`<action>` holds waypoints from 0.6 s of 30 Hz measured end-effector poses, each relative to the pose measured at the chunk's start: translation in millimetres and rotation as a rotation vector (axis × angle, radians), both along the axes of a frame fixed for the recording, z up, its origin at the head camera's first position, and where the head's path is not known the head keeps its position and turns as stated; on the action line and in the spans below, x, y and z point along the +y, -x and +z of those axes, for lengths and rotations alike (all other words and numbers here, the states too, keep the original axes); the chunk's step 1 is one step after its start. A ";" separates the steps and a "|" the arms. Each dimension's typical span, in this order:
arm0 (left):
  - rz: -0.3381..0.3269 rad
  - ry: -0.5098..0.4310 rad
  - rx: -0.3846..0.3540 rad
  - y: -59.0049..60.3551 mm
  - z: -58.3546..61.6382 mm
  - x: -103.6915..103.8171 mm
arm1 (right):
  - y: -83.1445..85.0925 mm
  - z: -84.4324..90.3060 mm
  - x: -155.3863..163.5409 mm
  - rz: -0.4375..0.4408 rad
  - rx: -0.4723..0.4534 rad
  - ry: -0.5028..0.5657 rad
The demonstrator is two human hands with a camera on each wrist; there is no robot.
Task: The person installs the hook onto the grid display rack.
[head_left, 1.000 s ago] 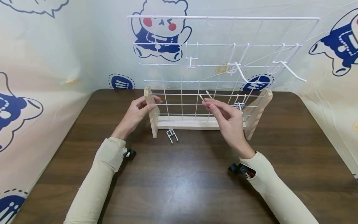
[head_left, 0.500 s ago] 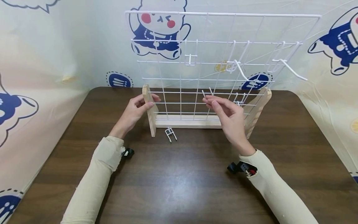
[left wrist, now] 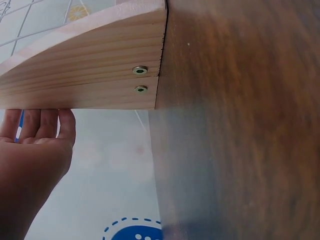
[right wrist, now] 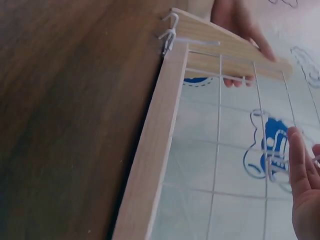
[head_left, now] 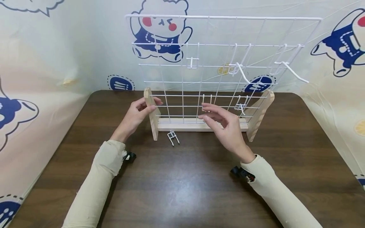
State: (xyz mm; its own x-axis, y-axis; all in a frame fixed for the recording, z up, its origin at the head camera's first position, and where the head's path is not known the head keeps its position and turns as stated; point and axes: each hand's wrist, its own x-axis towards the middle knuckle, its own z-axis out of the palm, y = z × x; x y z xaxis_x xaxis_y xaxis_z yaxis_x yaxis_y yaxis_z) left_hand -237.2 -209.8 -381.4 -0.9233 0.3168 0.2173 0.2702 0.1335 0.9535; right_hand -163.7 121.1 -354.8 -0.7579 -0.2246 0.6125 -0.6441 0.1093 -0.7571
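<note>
White wire grid panel [head_left: 216,63]: stands upright in a pale wooden stand on the dark brown table [head_left: 182,183], near the far edge.
Wooden stand: a base rail [head_left: 182,125] with an upright at each end, the left upright [head_left: 150,114] and the right upright [head_left: 260,115].
Left hand [head_left: 137,115]: grips the left upright, thumb over its top and fingers wrapped around the far face; the left wrist view shows the fingers [left wrist: 42,125] pressed flat against the wood.
Right hand [head_left: 223,126]: in front of the lower grid, fingers loosely spread and gently bent, holding nothing, fingertips just beside a small white wire hook.
Small wire hook [head_left: 207,102]: hangs on a low horizontal wire of the grid, just above the right hand's fingertips.
Loose hook [head_left: 173,138]: lies on the table just in front of the base rail, between the hands.
Other hooks: one small [head_left: 192,62], two long-armed [head_left: 242,71] [head_left: 291,71] on the upper rows, one small [head_left: 240,107] low on the right.
Backdrop: cream cloth printed with blue cartoon animals [head_left: 161,31].
</note>
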 end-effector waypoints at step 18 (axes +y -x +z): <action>0.001 0.006 -0.001 0.3 0.0 0.2 | -20.4 3.1 -20.2 0.018 0.289 -0.146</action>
State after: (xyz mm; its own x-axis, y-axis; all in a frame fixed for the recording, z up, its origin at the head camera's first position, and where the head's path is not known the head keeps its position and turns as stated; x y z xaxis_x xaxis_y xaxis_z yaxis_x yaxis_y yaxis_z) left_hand -237.5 -209.6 -381.4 -0.9237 0.3173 0.2147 0.2693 0.1391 0.9530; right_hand -143.3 100.8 -351.7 -0.5529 -0.3378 0.7617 -0.8327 0.1905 -0.5199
